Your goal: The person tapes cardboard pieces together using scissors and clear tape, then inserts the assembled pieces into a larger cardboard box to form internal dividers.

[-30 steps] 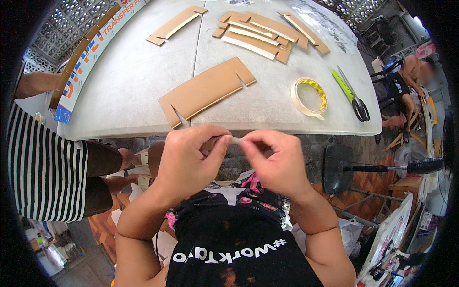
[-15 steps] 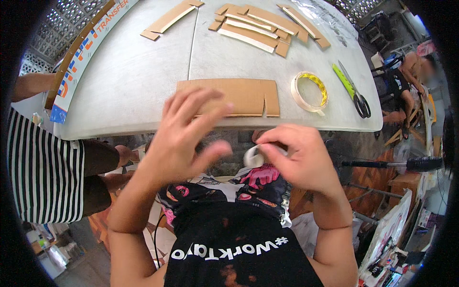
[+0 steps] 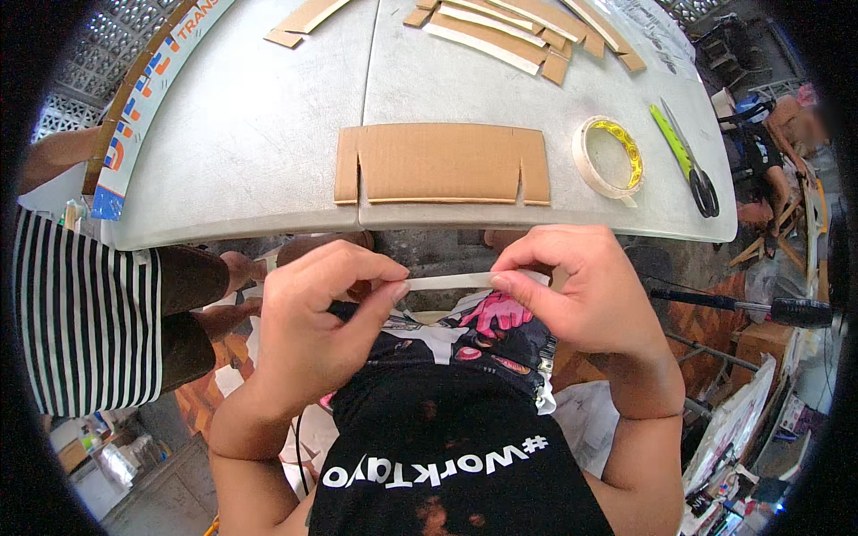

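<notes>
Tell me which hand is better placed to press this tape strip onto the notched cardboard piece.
Probably the right hand: both pinch the tape strip below the cardboard piece, but the left hand sits slightly lower.

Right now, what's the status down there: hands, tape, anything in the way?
Both hands up: left hand and right hand pinch a strip of tape stretched between them. Notched cardboard piece flat on table. Nothing between.

thing: short, narrow strip of pale off-white tape (image 3: 444, 281)
state: pulled taut and flat
pose: level, running left to right
place: stretched between the left hand (image 3: 317, 326) and right hand (image 3: 581, 295), each end pinched between thumb and fingertips
</notes>
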### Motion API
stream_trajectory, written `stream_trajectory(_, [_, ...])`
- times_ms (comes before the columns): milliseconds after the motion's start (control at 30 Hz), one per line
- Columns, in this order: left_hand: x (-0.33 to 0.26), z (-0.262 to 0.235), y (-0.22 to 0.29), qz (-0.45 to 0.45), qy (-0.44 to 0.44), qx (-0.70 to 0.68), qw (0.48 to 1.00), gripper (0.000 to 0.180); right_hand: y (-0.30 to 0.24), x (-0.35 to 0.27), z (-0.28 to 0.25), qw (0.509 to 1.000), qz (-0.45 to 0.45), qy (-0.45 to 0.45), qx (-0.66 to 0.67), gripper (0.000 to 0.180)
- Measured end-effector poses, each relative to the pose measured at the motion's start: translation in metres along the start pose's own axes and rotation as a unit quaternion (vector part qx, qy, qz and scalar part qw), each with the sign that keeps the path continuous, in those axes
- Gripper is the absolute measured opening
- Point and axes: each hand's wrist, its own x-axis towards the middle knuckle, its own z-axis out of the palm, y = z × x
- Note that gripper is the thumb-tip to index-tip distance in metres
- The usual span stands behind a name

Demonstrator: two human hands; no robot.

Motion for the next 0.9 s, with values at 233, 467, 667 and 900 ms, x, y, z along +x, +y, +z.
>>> stream_trajectory(233, [0.018, -0.001, -0.011, -0.135, 0.059, -0.091, 0.985, 0.015, 0.005, 0.015, -0.018, 0.995, 0.103, 0.006, 0.000, 0.018])
stream_trajectory(467, [0.060, -0.017, -0.020, -0.115, 0.065, -0.012, 0.991, 0.011, 0.008, 0.050, -0.028, 0.994, 0.096, 0.053, -0.010, 0.021])
stream_trajectory(667, [0.077, -0.039, -0.012, -0.107, 0.009, -0.004, 0.994, 0.011, 0.000, 0.058, -0.041, 0.994, 0.107, 0.036, -0.014, 0.017])
stream_trajectory(900, [0.076, -0.030, -0.018, -0.229, -0.060, -0.015, 0.971, 0.034, 0.013, 0.058, -0.027, 0.990, 0.143, 0.012, 0.006, 0.015])
